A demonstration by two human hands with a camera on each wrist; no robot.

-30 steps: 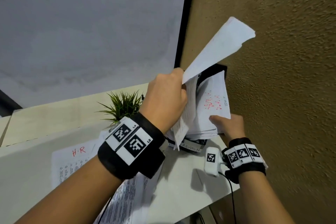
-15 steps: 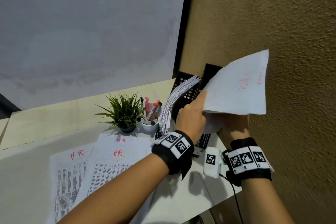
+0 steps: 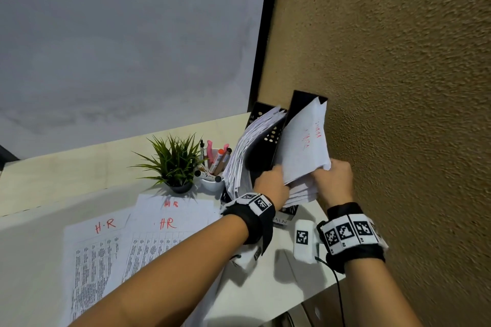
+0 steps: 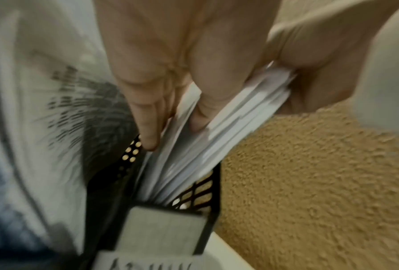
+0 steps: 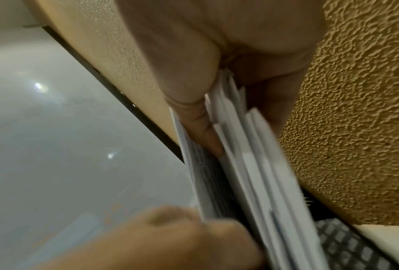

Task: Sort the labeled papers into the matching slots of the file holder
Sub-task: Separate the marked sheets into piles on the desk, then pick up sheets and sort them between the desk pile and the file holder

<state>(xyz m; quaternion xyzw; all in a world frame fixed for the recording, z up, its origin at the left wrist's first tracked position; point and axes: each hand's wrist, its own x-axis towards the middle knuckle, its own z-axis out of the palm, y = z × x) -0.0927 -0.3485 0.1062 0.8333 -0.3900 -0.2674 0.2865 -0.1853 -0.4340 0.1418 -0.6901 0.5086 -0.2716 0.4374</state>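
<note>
White sheets of the paper stack [image 4: 235,117] run between the left hand's fingers [image 4: 147,117]: those fingers lie nearly straight and point down into the stack, with a thumb or finger slid between sheets, parting them without closing round them. The left hand [image 3: 271,184] is on the stack's near-left edge. The right hand [image 3: 333,180] has its thumb on one face and its fingers on the other, pinching the stack's lower right corner. From both hands the stack leans up and away, its long axis tilted toward the textured tan wall [image 3: 398,114]. The front sheet carries red writing too blurred to read. The stack already stands in the right-hand slot of the black perforated file holder [image 3: 268,141], the slot nearest that wall; the holder's left slot has its own fanned papers [image 3: 247,146]. Both hands are about equally near, and the move probably turns on pushing down along that tilted axis.
</note>
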